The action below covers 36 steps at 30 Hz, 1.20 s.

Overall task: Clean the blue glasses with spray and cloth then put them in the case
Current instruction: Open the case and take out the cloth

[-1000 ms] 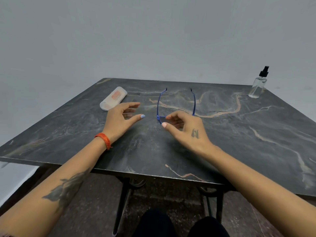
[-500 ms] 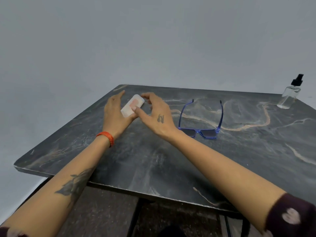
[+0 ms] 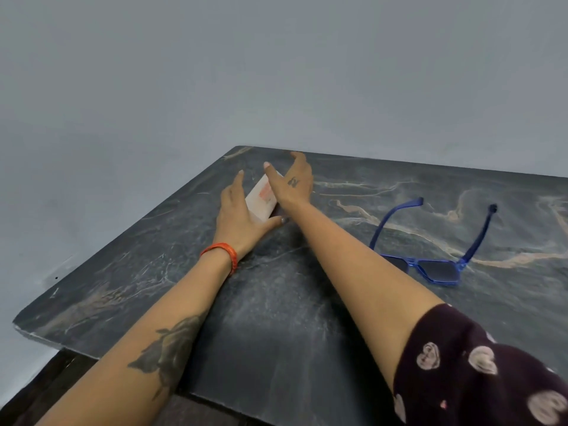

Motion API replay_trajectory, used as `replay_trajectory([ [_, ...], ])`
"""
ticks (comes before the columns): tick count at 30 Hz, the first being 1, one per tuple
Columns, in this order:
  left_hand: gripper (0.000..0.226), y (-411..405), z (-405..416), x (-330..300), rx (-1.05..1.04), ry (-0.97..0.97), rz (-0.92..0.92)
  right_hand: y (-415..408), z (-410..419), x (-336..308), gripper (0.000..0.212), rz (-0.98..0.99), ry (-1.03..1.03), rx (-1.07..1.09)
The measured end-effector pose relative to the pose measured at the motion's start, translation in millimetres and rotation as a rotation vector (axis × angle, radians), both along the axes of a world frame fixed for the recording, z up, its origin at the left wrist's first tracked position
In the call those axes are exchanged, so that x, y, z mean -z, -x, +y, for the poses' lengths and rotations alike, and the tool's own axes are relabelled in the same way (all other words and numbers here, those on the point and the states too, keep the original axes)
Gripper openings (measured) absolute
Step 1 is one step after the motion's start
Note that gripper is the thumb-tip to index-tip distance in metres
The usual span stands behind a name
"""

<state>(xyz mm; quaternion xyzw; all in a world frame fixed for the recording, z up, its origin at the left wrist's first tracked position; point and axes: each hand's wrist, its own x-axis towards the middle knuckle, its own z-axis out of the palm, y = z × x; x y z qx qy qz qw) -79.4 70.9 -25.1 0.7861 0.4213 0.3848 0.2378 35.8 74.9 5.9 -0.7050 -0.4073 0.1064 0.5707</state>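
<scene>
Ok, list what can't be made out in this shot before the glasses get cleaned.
- Case, head view: both ends are covered by the left hand and right hand; open or closed cannot be told.
- Blue glasses, head view: the right forearm hides part of the left lens.
- Spray and cloth: neither appears in the head view.
- Table: cut off at the right edge.

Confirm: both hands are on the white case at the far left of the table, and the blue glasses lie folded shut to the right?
Not quite. In the head view the blue glasses lie with both arms unfolded, not folded shut. The rest holds: left hand and right hand flank the white case on the table.
</scene>
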Motion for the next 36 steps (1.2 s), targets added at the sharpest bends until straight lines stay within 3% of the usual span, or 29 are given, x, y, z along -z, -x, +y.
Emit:
replay_trajectory([
  [5,0.111,-0.2,6.6,4.4,-0.012,0.024,0.048,-10.0,19.5,12.5,0.082,0.025,0.181,-0.092],
  [10,0.102,1.1,7.0,3.5,-0.011,0.054,0.084,-8.7,20.8,10.5,0.075,-0.1,0.369,-0.164],
  [19,0.065,11.8,-4.3,-9.5,0.061,0.023,0.032,-5.0,-12.2,3.1,0.066,0.05,0.179,0.014],
  [28,0.066,31.3,-12.4,-13.1,0.191,0.19,-0.019,5.6,-61.9,4.3,0.051,0.03,0.141,0.072],
  [36,0.076,49.4,-28.4,-12.2,0.251,0.256,-0.003,15.6,-103.9,9.5,0.065,-0.101,0.265,-0.015],
])
